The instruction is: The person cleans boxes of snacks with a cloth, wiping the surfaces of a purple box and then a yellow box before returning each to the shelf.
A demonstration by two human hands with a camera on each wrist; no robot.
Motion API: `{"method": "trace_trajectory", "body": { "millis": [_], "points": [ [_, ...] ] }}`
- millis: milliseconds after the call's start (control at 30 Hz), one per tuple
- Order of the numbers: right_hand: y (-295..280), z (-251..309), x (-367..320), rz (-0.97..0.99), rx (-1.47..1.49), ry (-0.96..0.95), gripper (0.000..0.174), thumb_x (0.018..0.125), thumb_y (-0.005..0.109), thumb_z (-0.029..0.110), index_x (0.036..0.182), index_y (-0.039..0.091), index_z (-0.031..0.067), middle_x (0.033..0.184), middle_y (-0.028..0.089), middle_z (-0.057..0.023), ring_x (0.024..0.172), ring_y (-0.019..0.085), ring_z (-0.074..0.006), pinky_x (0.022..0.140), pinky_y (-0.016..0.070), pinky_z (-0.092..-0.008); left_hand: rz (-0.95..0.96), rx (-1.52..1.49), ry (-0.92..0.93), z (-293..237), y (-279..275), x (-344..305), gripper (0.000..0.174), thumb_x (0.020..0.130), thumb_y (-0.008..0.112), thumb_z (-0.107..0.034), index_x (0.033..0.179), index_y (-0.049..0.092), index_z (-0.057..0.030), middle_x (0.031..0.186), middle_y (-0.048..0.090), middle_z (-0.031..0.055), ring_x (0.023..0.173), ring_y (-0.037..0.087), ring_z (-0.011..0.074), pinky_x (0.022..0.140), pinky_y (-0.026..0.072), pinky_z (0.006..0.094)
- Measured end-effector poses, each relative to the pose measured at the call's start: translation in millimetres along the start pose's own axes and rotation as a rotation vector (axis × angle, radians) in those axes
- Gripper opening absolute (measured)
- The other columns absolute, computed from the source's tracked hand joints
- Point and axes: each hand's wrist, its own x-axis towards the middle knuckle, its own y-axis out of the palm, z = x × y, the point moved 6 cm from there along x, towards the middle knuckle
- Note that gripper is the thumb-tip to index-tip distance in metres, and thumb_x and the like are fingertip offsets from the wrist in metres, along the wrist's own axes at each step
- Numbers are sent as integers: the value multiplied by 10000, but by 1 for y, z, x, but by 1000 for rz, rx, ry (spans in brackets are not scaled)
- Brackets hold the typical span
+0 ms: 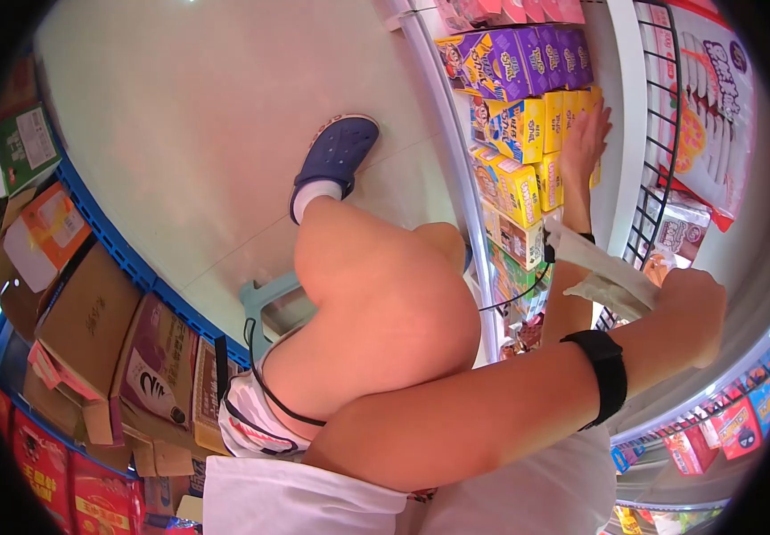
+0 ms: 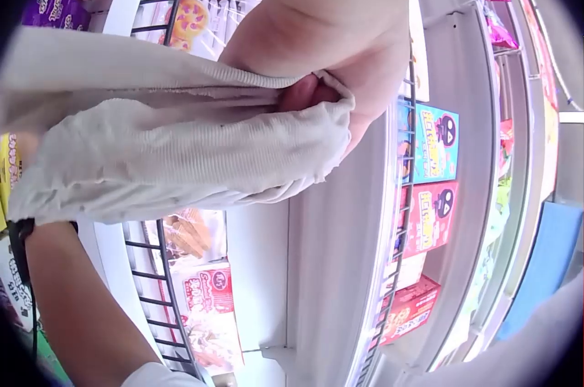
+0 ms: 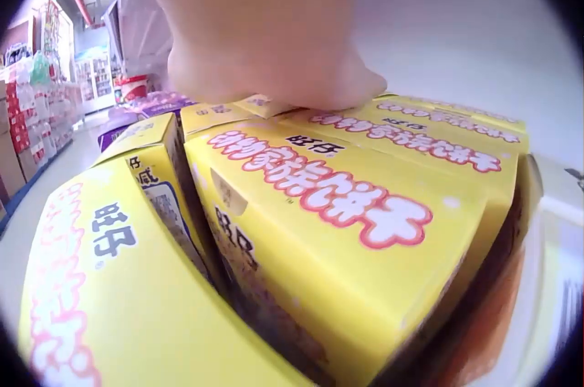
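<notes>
Apart, hands [image 1: 693, 308] [image 1: 586, 147], left gripping cloth [image 2: 182, 157], right outstretched

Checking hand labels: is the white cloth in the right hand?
No, the left hand grips the white cloth, while the right hand is at the yellow boxes.

I see purple boxes [image 1: 510, 67] lined up on the shelf [image 1: 618, 169] just beyond the right hand [image 1: 585, 141], pink packs [image 1: 528, 11] past them, and off to that hand's right a black wire guard [image 1: 677, 107] with a large printed snack bag [image 1: 715, 107] behind it. On the left hand's [image 1: 692, 308] side away from the right, I make out a blue box [image 2: 436, 145] beside a red one. Well left of both hands I get a navy clog [image 1: 340, 147], a pale teal stool [image 1: 256, 308] and, farthest off, cardboard cartons [image 1: 91, 312] along a blue plastic edge [image 1: 100, 214].
</notes>
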Motion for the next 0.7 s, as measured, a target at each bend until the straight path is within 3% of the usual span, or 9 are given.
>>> {"method": "trace_trajectory", "body": {
  "millis": [67, 167, 700],
  "points": [
    [11, -2, -3, 10, -23, 36, 648, 1106, 283, 533, 1647, 298, 176, 1706, 220, -218, 1545, 186, -533, 1208, 138, -716, -17, 1, -10, 0, -2, -1, 268, 689, 796, -128, 947, 801, -55, 951, 769, 150, 932, 765, 287, 783, 604, 373],
    [21, -11, -7, 11, -42, 38, 663, 1099, 280, 571, 1671, 228, 240, 1727, 180, -183, 1553, 142, -537, 1220, 139, -694, -19, 5, -12, -1, -5, -4, 265, 692, 796, -131, 946, 801, -56, 950, 769, 149, 932, 765, 286, 783, 602, 372],
    [20, -5, -8, -27, -64, 6, 650, 1107, 252, 519, 1667, 244, 191, 1716, 214, -202, 1542, 161, -556, 1205, 150, -693, -46, -24, -7, 7, -4, -14, 249, 705, 796, -147, 941, 803, -66, 947, 770, 144, 936, 764, 279, 784, 596, 369]
  ]
}}
